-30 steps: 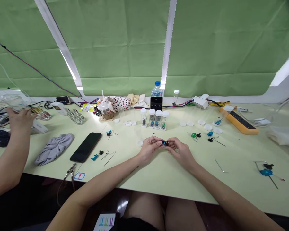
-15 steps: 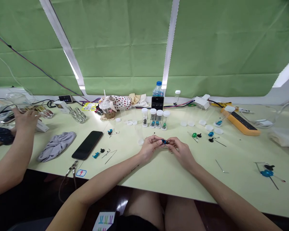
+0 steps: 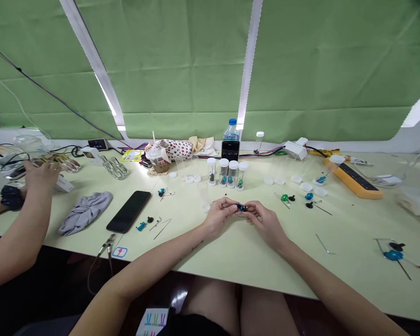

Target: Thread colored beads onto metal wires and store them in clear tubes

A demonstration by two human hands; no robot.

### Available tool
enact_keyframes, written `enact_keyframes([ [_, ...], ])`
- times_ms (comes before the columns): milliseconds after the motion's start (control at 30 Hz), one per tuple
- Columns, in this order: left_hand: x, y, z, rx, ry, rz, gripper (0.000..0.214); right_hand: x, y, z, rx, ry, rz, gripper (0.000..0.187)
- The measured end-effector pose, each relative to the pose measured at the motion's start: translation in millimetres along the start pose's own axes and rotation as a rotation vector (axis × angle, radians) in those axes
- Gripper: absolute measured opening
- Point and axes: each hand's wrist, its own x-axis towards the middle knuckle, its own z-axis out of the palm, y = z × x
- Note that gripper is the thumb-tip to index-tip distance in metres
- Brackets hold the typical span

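Note:
Over the middle of the table, my left hand (image 3: 221, 215) pinches one side of a small blue and black part (image 3: 240, 207). My right hand (image 3: 265, 220) grips its other side with the fingertips. The part is too small and too covered by fingers to name its kind. Just behind my hands stand several clear tubes with white caps (image 3: 233, 175), with small coloured parts inside. A clear open tube (image 3: 203, 196) is close to my left hand. Right of my right hand lie a green part (image 3: 284, 198), a black knob-like piece (image 3: 310, 205) and thin metal rods.
A black phone (image 3: 129, 211), a grey cloth (image 3: 86, 213) and pliers (image 3: 107, 243) lie on the left. Behind the tubes, a phone showing a timer (image 3: 230, 150) leans on a water bottle (image 3: 231, 130). An orange power strip (image 3: 357, 181) is at right. Another person's hand (image 3: 42, 176) works at far left.
The whole view has shifted slightly, so things appear a little further right. Both hands keep hold of the small blue and black part, almost unmoved.

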Motion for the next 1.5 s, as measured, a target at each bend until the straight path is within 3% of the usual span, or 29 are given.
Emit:
enact_keyframes([
  [1500, 0.2, -1.0, 1.2, -0.015, 0.006, -0.007, 0.030, -1.2, 0.6, 1.4, -0.008, 0.013, -0.019, 0.024],
])
